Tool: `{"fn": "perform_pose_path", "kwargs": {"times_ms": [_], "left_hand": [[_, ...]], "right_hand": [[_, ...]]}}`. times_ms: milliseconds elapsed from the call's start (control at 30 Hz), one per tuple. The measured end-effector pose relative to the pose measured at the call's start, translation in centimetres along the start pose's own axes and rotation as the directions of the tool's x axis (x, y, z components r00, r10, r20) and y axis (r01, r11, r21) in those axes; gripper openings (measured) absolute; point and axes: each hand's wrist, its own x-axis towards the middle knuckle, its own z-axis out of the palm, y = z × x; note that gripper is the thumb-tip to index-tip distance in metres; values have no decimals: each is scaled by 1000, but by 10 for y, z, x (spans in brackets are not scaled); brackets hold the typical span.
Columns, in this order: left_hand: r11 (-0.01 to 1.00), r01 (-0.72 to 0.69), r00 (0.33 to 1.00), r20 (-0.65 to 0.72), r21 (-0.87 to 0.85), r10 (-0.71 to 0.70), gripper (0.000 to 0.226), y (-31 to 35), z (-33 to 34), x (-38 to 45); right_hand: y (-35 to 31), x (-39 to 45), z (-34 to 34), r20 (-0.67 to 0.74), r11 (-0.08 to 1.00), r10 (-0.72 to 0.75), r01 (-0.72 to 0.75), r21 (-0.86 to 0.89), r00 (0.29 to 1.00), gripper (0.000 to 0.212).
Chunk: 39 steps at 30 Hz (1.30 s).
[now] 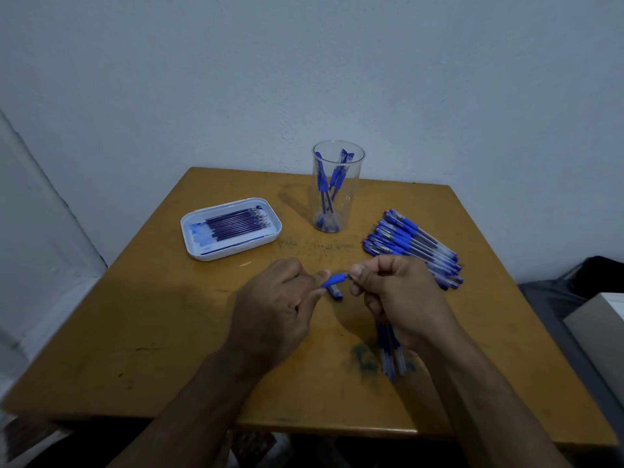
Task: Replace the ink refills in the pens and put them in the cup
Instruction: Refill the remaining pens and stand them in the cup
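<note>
Worn ochre tabletop (169,332) against a pale blue-grey wall (304,62), ink smudges near the front edge. Nearest, a few clear pens with blue ends (391,356) lying on the wood under the right wrist, partly hidden. Just above, both hands meeting over the middle of the table: left hand (277,309) with fingers curled, pinching one end of a pen's blue grip section (334,280); right hand (398,295) curled too, thumb and forefinger pinching the other end. Rest of that pen hidden inside the right fist. Small blue-and-clear pen piece (335,293) just below the grip, between the hands; cannot tell whether held or lying on the table. Farther right, a fanned pile of blue pens (415,244) flat on the wood, near the right knuckles. Farther left, a white shallow tray (189,228) holding a row of dark ink refills (236,222), side by side. Farthest, near the back edge, a tall clear cup (337,187) standing upright with several blue pens inside.
</note>
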Motion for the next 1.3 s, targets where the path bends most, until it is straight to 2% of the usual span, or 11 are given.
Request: {"fn": "perform_pose_path", "kwargs": {"times_ms": [133, 267, 333, 467, 533, 600, 700, 800, 900, 1033, 1300], "left_hand": [[950, 268, 963, 37, -159, -266, 25, -6, 1, 2], [737, 570, 804, 61, -363, -592, 22, -14, 2, 5], [644, 617, 752, 100, -451, -651, 19, -15, 1, 6], [572, 632, 726, 142, -522, -673, 15, -16, -2, 7], [562, 629, 730, 157, -537, -666, 16, -17, -3, 7], [555, 630, 731, 176, -543, -659, 16, -18, -3, 7], [553, 621, 748, 209, -556, -630, 16, -15, -6, 7], [560, 590, 785, 253, -582, -565, 17, -11, -8, 8], [579, 569, 811, 279, -584, -515, 19, -5, -8, 9], [599, 540, 834, 279, -591, -477, 23, -3, -7, 8], [627, 509, 858, 287, -590, -426, 31, -5, -5, 6]], "right_hand": [[0, 0, 7, -60, 962, -117, 98, -257, 991, 21], [2, 2, 25, 10, 505, -166, 94, -858, 986, 31], [6, 0, 35, 26, 378, -96, 61, -924, 995, 35], [12, -3, 43, 85, 322, -149, 130, -938, 985, 24], [12, -2, 43, 103, 376, -186, 168, -911, 977, 17], [13, 0, 40, 81, 527, -222, 190, -829, 972, 10], [14, 3, 33, 1, 804, -241, 200, -559, 970, 10], [10, 3, 24, -31, 946, -227, 213, -243, 973, 12], [3, 2, 19, -75, 978, -209, 209, -8, 975, 13], [-4, -1, 13, -154, 956, -258, 275, 99, 954, 18], [-6, -4, 9, -174, 943, -305, 323, 83, 936, 14]]}}
